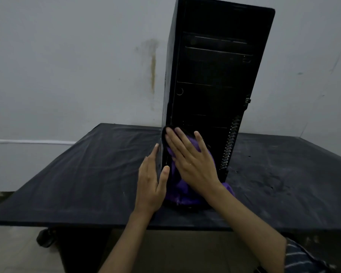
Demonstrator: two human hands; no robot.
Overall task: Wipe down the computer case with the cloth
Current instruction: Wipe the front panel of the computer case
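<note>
Computer case (215,79) upright on table (77,174)

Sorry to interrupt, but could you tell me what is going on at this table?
A person is wiping a black computer tower case that stands upright on a dark table. The right hand presses a purple cloth flat against the lower front panel. The left hand steadies the case's lower left edge with straight fingers.

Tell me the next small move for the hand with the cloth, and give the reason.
Probably slide the right hand upward, carrying the purple cloth up the front panel of the computer case. The hand lies flat on the cloth at the panel's lowest part, so the tall stretch above is yet to be covered from here. The left hand lies flat against the case's side edge, which should steady it.
</note>
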